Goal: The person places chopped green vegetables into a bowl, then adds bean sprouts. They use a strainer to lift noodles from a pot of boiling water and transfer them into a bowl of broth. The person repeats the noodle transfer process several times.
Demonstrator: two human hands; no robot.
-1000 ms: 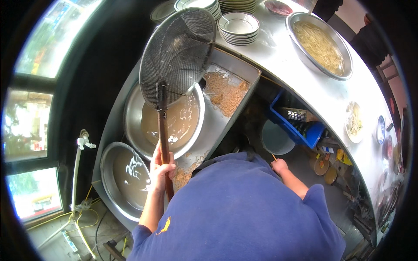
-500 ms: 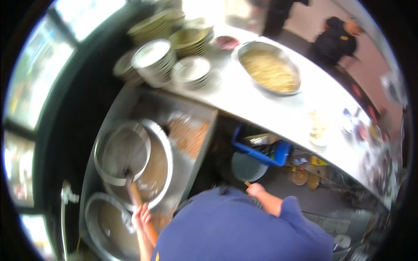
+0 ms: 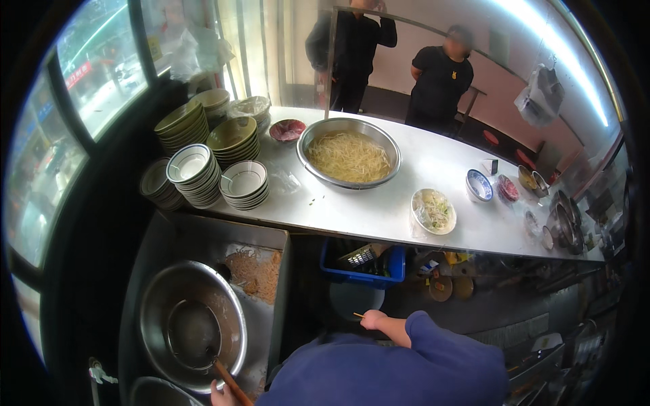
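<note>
At the lower edge my left hand (image 3: 222, 394) closes round the wooden handle of a round strainer (image 3: 193, 333). The strainer's head sits inside a large steel basin (image 3: 153, 291), which stands in a metal sink (image 3: 283, 271). Part of this hand is cut off by the picture's edge. Further right, my right hand (image 3: 374, 320) is closed on a thin yellowish stick (image 3: 358, 315), whose tip pokes out to the left. Most of the stick is hidden by the hand. A second metal basin (image 3: 159, 391) stands in front of the large one, partly out of view.
A white counter (image 3: 365, 210) crosses beyond the sink, with stacked bowls (image 3: 233, 139), plates (image 3: 244, 183) and a steel bowl (image 3: 396, 162) of pale shreds. Below it are a blue crate (image 3: 365, 276) and a grey bucket (image 3: 352, 301). Two people (image 3: 440, 78) stand behind.
The strainer's head has gone from the large basin's left rim down inside it. My left hand has moved nearer the lower edge. The whole view has shifted and become sharper.
</note>
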